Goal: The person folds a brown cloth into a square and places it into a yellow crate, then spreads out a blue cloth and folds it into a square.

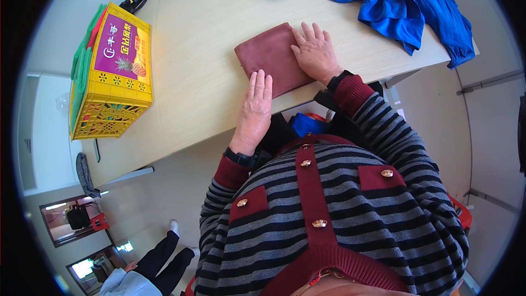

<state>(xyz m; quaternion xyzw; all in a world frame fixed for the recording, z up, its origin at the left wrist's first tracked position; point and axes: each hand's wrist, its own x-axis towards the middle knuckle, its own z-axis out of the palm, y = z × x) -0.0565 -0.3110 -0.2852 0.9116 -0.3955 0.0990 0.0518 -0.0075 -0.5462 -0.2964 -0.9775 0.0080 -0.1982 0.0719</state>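
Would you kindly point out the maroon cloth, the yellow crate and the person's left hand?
Maroon cloth [277, 58], head view: the middle of its upper face.
Yellow crate [109, 89], head view: the lower part of its side wall.
Left hand [254, 112], head view: the back of the hand.

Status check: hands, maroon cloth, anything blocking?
Left hand open, fingers over maroon cloth. Right hand open, palm down at its right side. Cloth folded flat on table; blue fabric and yellow crate apart from it.
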